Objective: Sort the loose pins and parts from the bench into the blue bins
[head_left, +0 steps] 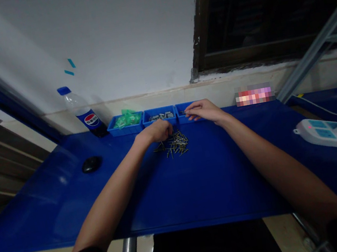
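A loose pile of thin, screw-like metal pieces (178, 142) lies on the blue table. At its upper left edge is my left hand (156, 131), fingers curled downward and drawn together; what they hold, if anything, is hidden. My right hand (205, 110) reaches over the right blue bin (183, 120), thumb and fingertips pinched close together. Something thin and dark shows by those fingertips, too small to make out whether it is held or lies in the bin. Just behind my left hand, the middle blue bin (159, 123) holds small grey metal parts (162, 116).
The left blue bin (126, 130) contains green plastic bags (129, 117). A cola bottle (88, 114) stands beside it, near a black mouse (92, 164). At the right lies a white power strip (329, 134) with cables. A blurred-out red item (253, 96) sits by the wall.
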Action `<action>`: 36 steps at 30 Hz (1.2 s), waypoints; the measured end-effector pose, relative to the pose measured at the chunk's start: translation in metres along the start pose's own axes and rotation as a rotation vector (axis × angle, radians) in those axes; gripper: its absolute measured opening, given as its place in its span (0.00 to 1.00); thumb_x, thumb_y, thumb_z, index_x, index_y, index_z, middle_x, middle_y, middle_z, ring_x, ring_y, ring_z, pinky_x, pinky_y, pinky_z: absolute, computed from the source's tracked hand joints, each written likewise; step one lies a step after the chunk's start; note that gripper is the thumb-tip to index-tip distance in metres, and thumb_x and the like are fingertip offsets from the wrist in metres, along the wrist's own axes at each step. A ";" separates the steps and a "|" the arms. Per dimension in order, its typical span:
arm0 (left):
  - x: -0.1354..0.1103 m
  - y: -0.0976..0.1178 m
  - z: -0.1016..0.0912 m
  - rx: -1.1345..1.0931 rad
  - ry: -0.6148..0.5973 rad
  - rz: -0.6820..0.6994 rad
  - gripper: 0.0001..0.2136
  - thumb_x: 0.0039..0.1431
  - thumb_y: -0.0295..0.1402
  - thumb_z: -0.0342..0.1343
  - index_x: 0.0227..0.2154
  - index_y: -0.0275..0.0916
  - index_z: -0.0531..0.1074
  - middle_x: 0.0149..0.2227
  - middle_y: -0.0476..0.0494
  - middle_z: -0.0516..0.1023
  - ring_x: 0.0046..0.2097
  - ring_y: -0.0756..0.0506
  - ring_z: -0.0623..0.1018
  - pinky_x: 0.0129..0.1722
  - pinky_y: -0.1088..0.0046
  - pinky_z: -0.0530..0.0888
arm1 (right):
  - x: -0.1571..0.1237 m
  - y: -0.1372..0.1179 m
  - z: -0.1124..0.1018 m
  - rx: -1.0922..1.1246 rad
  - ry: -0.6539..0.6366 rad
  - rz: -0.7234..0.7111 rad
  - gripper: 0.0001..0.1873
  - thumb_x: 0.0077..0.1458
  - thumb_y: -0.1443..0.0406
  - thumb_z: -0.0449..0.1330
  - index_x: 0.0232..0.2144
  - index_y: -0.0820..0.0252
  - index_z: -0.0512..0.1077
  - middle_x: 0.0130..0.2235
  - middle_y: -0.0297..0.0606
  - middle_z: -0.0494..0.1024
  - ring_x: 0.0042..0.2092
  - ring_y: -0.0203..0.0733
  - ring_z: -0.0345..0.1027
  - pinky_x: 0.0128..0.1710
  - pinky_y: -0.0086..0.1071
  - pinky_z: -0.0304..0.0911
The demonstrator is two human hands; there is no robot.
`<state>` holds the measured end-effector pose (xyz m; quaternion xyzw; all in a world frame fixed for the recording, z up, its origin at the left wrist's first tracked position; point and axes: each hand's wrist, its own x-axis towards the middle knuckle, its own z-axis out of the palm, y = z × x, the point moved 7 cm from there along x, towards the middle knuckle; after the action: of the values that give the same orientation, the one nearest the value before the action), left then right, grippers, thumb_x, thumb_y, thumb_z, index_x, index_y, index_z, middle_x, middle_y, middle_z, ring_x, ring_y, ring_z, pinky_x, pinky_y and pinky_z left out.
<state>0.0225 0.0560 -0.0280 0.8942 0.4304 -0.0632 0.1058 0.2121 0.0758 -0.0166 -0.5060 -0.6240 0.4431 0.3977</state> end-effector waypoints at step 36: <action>-0.014 0.007 -0.053 -0.856 0.512 0.213 0.10 0.50 0.30 0.64 0.36 0.33 0.81 0.34 0.40 0.85 0.37 0.47 0.84 0.42 0.71 0.81 | -0.026 -0.003 0.037 0.244 -0.462 0.085 0.16 0.44 0.61 0.78 0.34 0.59 0.79 0.37 0.40 0.85 0.42 0.43 0.81 0.45 0.34 0.76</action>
<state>0.0201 0.0537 0.0271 0.7963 0.3365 0.3511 0.3597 0.1804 0.0443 -0.0260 -0.3653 -0.6185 0.6352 0.2837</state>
